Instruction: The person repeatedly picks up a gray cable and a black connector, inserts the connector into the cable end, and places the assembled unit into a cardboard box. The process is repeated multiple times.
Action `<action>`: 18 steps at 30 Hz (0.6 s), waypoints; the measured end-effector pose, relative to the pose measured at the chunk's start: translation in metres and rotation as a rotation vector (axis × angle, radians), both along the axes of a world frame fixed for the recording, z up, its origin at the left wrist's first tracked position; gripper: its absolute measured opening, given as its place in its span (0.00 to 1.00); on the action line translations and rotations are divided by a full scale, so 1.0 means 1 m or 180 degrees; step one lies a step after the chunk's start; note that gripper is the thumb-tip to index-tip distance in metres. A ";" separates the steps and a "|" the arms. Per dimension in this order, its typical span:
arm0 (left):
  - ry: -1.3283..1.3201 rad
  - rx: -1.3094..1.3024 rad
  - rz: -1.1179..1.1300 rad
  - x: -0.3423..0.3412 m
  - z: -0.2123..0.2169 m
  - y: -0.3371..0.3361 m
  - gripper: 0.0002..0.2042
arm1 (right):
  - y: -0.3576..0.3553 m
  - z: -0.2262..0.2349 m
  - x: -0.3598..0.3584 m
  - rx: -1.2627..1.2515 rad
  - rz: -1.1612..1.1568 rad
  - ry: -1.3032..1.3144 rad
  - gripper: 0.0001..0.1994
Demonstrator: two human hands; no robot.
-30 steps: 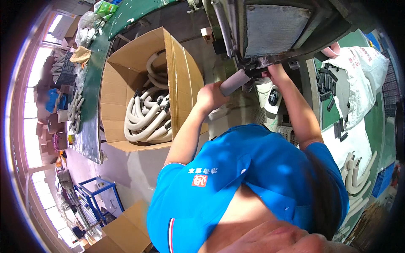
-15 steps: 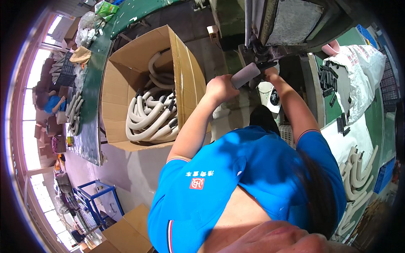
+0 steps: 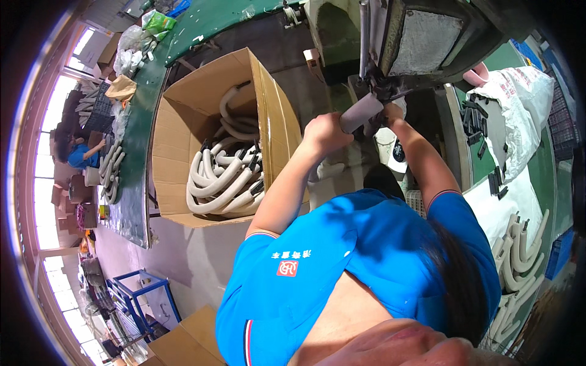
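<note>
My left hand (image 3: 327, 133) is wrapped round a thick grey foam-covered tube (image 3: 362, 113). The tube slants up to the right, its far end against the dark metal fitting (image 3: 383, 87) of a machine. Just right of that fitting is my right hand (image 3: 394, 114), closed, its fingers partly hidden by the tube and fitting. What it grips there cannot be made out. To the left stands an open cardboard box (image 3: 174, 152) holding several bent, pale foam-covered tubes (image 3: 210, 183) with black ends.
Machine body (image 3: 424, 36) rises ahead. On the right green table (image 3: 476, 155) lie black pieces (image 3: 473, 122), a white sack (image 3: 519, 97) and more bent tubes (image 3: 519, 250). A co-worker in blue (image 3: 79, 155) sits far left beyond another green table (image 3: 135, 171). A blue metal frame (image 3: 143, 296) stands lower left.
The tube's upper end has come up against the machine's fitting, with both hands still beside it. A dark piece that showed between tube and right hand no longer stands out. The view has shifted slightly.
</note>
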State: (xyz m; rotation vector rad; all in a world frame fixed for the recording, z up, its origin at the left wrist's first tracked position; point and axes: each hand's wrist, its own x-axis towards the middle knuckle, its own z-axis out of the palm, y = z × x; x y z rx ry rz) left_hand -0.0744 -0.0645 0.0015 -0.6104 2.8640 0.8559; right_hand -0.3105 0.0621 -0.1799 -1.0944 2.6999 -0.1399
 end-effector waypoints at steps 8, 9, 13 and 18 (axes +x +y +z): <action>-0.0411 -0.0200 -0.0067 0.047 -0.002 -0.005 0.19 | 0.013 0.021 -0.010 -0.1911 -0.0537 -0.0858 0.07; -0.0335 -0.0107 0.0072 0.059 -0.006 -0.006 0.19 | 0.014 0.034 -0.009 -0.2284 -0.0640 -0.1380 0.07; 0.0079 0.0309 0.0341 0.100 -0.026 -0.007 0.18 | 0.034 0.099 0.010 -0.3321 -0.0920 -0.3392 0.04; 0.0010 0.0656 0.0856 0.126 -0.030 0.013 0.20 | 0.051 0.157 0.047 -0.3194 -0.0703 -0.4051 0.06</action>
